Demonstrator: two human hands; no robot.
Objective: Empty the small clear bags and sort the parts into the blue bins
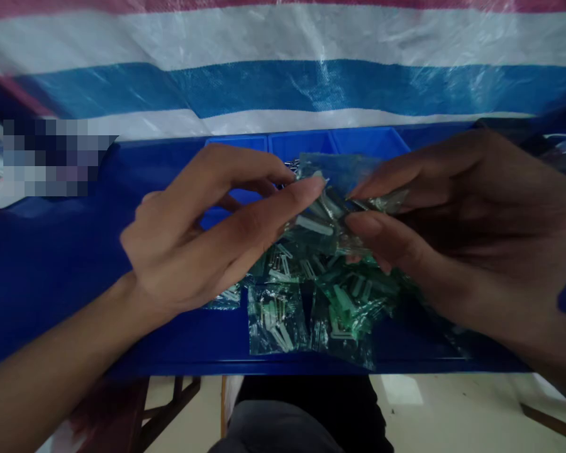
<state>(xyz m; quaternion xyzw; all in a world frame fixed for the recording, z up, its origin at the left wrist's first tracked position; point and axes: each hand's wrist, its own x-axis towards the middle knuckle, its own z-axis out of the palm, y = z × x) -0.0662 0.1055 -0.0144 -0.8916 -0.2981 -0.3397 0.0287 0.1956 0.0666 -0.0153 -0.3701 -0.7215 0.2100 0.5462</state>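
Between my two hands is a small clear plastic bag (316, 224) with pale and metallic pieces inside. The thumb and finger of my left hand (212, 226) close on its upper left side. My right hand (462, 239) pinches the bag's right side between thumb and forefinger. Below them lie several similar bags, one clear bag (278, 318) with screws and white strips, and a greenish bag (353, 299) under my right hand. Exactly what the fingertips press on is partly blurred.
Blue compartment bins (302, 143) stand behind my hands, with small metal parts in one. A blue table (51, 270) extends to both sides, its front edge near my lap. Striped plastic sheeting (264, 88) hangs behind. A pixelated area lies at the left.
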